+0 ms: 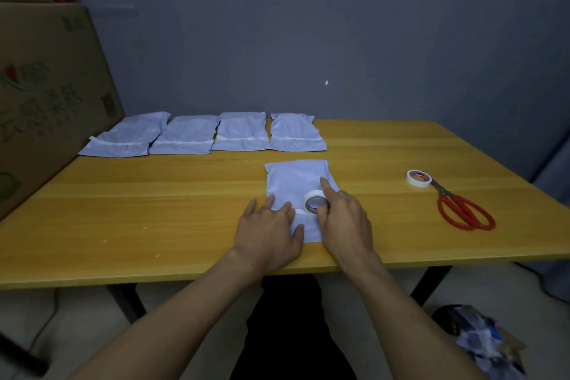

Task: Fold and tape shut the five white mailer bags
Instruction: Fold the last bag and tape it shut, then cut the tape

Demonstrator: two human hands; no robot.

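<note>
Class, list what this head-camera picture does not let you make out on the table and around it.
All in the head view.
1. Fold of the near bag: covered by the left hand and right hand; taped or not, unclear.
2. Label on the held tape roll: too small.
3. Tips of the scissors: hidden by the spare tape roll.
4. The cardboard box: cut off by the left edge, print blurred.

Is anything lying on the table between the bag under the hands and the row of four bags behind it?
Nothing visible. Only bare table separates the bag from the row. The scissors and spare tape roll lie far to the right. The right hand holds a tape roll on the bag.
</note>
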